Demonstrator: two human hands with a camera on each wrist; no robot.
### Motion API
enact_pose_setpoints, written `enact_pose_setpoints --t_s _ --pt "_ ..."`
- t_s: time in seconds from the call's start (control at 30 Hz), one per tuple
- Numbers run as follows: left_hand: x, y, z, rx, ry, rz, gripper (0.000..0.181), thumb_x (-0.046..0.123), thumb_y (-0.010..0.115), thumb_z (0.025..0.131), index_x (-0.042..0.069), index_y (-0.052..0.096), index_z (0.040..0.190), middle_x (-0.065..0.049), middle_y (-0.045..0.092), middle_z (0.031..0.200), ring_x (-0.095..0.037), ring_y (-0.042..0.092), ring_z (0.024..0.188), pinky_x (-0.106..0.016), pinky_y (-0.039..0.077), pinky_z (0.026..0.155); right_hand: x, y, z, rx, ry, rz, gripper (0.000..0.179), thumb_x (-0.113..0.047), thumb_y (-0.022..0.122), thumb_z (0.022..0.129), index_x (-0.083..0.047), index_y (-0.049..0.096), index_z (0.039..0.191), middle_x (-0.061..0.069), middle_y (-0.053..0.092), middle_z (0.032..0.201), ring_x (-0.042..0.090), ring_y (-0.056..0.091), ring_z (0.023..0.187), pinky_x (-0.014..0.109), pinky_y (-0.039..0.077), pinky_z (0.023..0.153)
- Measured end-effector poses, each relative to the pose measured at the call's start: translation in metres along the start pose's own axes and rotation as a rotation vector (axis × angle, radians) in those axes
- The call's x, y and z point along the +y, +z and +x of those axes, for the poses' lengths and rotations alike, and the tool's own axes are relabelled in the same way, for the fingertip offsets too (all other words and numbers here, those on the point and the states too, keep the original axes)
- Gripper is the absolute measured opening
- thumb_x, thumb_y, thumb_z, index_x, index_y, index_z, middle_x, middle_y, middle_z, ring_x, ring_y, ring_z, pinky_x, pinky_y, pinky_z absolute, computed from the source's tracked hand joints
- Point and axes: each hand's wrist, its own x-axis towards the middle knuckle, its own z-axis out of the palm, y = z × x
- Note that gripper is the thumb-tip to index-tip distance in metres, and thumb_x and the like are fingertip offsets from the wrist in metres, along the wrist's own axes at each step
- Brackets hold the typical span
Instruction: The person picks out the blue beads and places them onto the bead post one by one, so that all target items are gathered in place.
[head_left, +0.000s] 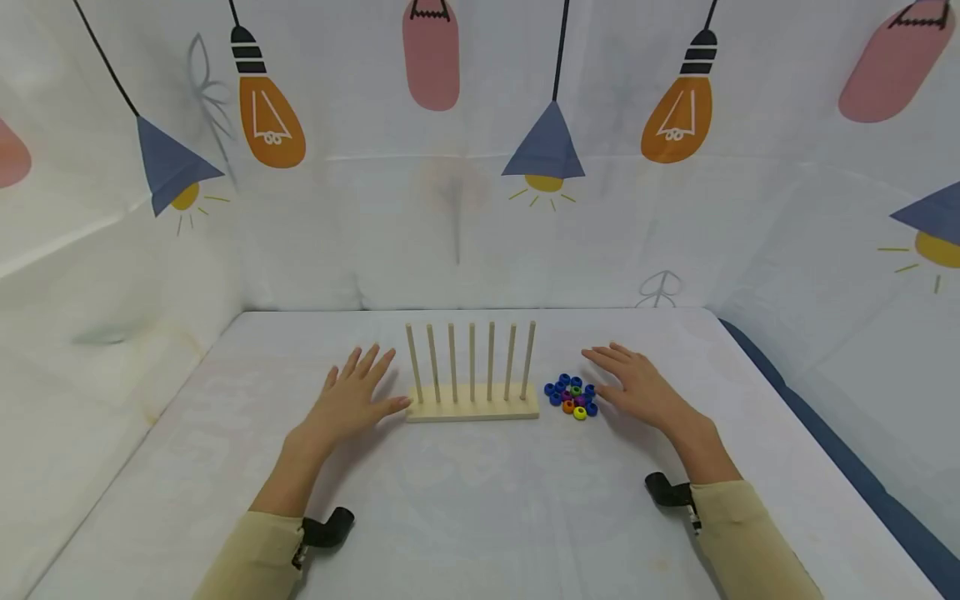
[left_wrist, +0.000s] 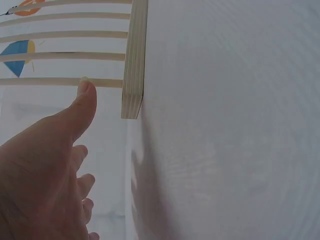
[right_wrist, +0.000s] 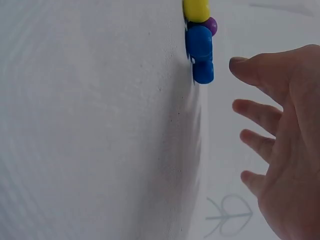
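With left hand (head_left: 348,406) and right hand (head_left: 637,389) spread wide, best pinch likely light, slippery multicoloured round plastic beads (head_left: 576,391), at latter's nine o'clock, sidewise.

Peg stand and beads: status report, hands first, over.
Left hand free beside peg stand, right hand free beside beads. All seven pegs bare; beads bunched on table. Nothing visible between stand and beads.
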Motion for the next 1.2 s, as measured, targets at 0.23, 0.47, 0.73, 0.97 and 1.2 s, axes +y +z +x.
enact_pose_setpoints --t_s 0.23,0.47,0.73,0.97,1.2 --pt "0.005 0.002 0.002 -0.026 0.026 -0.028 0.093 0.069 0.054 0.09 0.019 0.017 0.161 -0.016 0.011 0.167 -0.043 0.004 0.154 -0.07 0.007 0.118 -0.004 0.0 -0.001 -0.062 0.066 0.012 0.057 -0.018 0.062 0.094 -0.014 0.047 0.148 0.017 0.047 0.152 0.045 0.035 0.143 0.067 0.028 0.114" --pt "0.013 0.003 0.0 -0.045 0.065 -0.099 0.094 0.063 0.06 0.09 0.014 0.02 0.16 -0.018 0.014 0.167 -0.042 0.009 0.153 -0.068 0.014 0.119 -0.012 0.001 -0.001 -0.078 0.085 0.019 0.05 -0.013 0.062 0.093 -0.009 0.054 0.142 0.019 0.053 0.145 0.043 0.044 0.137 0.064 0.034 0.112" --pt "0.019 0.004 0.001 -0.119 0.045 -0.176 0.097 0.061 0.064 0.088 0.013 0.02 0.16 -0.013 0.013 0.168 -0.037 0.013 0.154 -0.062 0.024 0.119 -0.012 0.002 0.002 -0.112 0.089 0.016 0.044 -0.009 0.062 0.091 -0.005 0.06 0.135 0.021 0.058 0.138 0.043 0.05 0.131 0.061 0.04 0.109" --pt "0.023 0.005 0.002 -0.166 0.039 -0.186 0.095 0.053 0.068 0.089 0.006 0.022 0.158 -0.019 0.017 0.166 -0.041 0.02 0.151 -0.059 0.025 0.12 -0.01 0.006 0.005 -0.121 0.053 0.017 0.037 -0.003 0.063 0.091 -0.003 0.065 0.129 0.018 0.063 0.129 0.04 0.056 0.124 0.058 0.044 0.106" --pt "0.021 0.009 0.004 -0.178 0.059 -0.213 0.093 0.05 0.069 0.09 0.009 0.022 0.159 -0.016 0.023 0.165 -0.037 0.023 0.152 -0.056 0.025 0.121 -0.009 0.008 0.009 -0.119 0.028 0.023 0.032 0.001 0.067 0.089 -0.001 0.069 0.121 0.013 0.067 0.116 0.033 0.063 0.112 0.052 0.051 0.1"
